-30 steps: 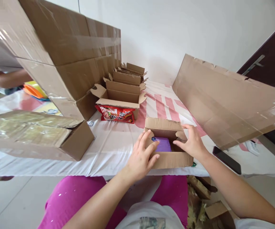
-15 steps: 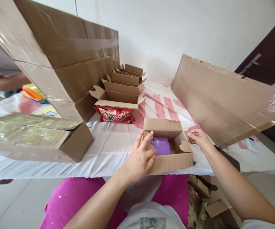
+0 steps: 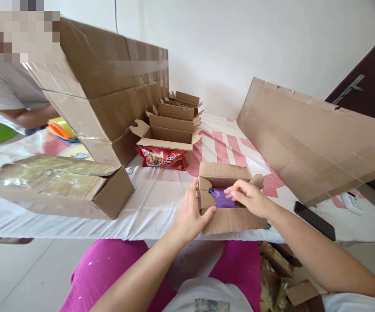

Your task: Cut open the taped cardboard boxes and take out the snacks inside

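Note:
In front of me on the table is a small cardboard box [image 3: 239, 222] with its top uncovered. A purple plastic-wrapped packet [image 3: 221, 198] with a dark blue round mark lies inside it. The box's left side flap [image 3: 207, 190] is folded inward, while the right flap [image 3: 257, 181] sticks up. My left hand [image 3: 190, 214] holds the box's left end, fingers along the outside and thumb by the front corner. Over the opening hovers my right hand [image 3: 247, 197], fingers loosely bent and seemingly empty, just above the packet and partly hiding it.
A red food packet [image 3: 163, 157] leans on a row of uncovered boxes [image 3: 171, 135]. Stacked taped cartons [image 3: 109, 86] rise at left, near a long taped box [image 3: 60, 186]. A cardboard panel [image 3: 304, 138] and black phone [image 3: 315, 221] are at right. Another person's arm [image 3: 27, 116] shows behind the stack.
My right hand has left the right flap and moved left, over the box's inside. My left hand has shifted from the left flap to the box's left end. The view has shifted slightly.

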`<action>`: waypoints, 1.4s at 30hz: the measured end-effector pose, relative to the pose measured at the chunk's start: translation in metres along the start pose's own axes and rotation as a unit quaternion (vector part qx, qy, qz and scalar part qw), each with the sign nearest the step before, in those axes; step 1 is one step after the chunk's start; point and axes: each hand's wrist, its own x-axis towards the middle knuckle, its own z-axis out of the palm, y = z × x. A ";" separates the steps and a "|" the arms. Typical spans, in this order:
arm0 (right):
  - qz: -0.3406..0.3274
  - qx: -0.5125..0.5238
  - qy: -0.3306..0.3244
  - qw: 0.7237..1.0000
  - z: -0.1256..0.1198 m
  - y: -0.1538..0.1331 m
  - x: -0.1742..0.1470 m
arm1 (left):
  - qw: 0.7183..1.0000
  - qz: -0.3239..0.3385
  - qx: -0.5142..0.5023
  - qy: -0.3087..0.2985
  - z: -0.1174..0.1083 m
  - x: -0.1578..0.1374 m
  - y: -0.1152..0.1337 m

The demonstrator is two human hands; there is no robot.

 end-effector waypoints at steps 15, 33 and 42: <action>-0.071 0.194 -0.139 0.969 0.044 -0.039 0.015 | 0.995 -0.029 -0.037 0.085 0.007 0.004 -0.009; 0.073 -0.536 -0.035 0.841 -0.029 -0.010 0.004 | 0.991 -0.096 -0.017 0.097 -0.009 0.010 0.000; 0.039 -0.334 -0.120 0.934 -0.002 0.034 0.032 | 0.993 -0.093 0.042 0.051 -0.012 0.009 0.007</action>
